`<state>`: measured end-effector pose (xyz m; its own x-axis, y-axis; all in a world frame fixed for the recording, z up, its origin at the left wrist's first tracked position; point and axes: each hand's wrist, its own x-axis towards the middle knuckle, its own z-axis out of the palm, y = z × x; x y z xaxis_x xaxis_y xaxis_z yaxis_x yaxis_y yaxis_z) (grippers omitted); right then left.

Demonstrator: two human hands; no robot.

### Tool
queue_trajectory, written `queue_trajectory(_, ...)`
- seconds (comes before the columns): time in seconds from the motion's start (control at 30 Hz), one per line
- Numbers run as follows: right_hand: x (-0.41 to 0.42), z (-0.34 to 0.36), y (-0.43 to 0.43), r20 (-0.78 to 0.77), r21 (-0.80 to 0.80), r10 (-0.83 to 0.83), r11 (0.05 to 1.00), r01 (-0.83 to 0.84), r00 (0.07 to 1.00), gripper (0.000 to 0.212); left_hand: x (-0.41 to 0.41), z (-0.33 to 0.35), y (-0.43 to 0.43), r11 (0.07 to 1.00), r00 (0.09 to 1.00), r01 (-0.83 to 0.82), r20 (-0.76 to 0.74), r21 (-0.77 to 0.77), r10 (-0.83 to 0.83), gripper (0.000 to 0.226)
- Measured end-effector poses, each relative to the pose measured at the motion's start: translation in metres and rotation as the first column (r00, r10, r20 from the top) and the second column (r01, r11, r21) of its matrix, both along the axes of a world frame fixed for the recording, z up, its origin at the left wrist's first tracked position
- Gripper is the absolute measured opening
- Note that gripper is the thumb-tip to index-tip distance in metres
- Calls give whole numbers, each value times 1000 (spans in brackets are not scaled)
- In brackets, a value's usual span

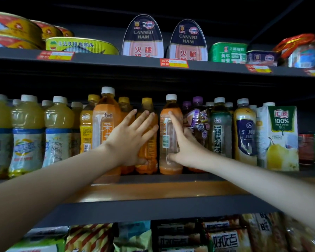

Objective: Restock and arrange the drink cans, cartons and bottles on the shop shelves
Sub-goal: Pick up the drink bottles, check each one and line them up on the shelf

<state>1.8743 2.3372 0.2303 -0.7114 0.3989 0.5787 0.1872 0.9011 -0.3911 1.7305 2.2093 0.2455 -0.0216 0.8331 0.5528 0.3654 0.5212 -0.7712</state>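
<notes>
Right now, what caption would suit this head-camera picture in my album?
Left hand and right hand touch orange bottles on a shop shelf, tins of ham above.

Both hands at the orange bottles on the middle shelf.

I record my left hand laid flat, fingers spread and straight, against the yellow-capped orange bottle, thumb low near its base. My right hand grips the white-capped orange bottle just beside it, index finger running up its side, thumb across the lower front. A purple-capped bottle stands directly right of that; a pear juice carton stands further right. Canned ham tins sit on the shelf above.
</notes>
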Motion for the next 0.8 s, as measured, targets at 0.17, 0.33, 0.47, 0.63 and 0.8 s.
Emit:
queue_trajectory(0.17, -19, -2, -5, 19, 70, -124, 990, 122, 992, 123, 0, -1, 0, 1000, 1000, -2, 18, -2, 2, 103)
queue_trajectory(0.33, -32, 3, -5, 102, 152, -277, 953, 260, 955, 118, 2, -1, -1, 1000, 999, 3, 34, 9, -3, 105)
queue_trajectory(0.47, -24, -1, -5, 181, 393, -364, 878, 272, 914, 118, 1, -2, -1, 999, 998, 32, 47, 18, -32, 105)
queue_trajectory(0.63, -30, 1, 6, 159, 435, -391, 852, 291, 906, 117, 1, -3, 0, 999, 998, 48, 46, 22, -49, 105)
queue_trajectory(0.8, -48, 3, 17, 167, 400, -406, 861, 315, 898, 118, 2, -2, -1, 999, 998, 34, 43, 22, -35, 105)
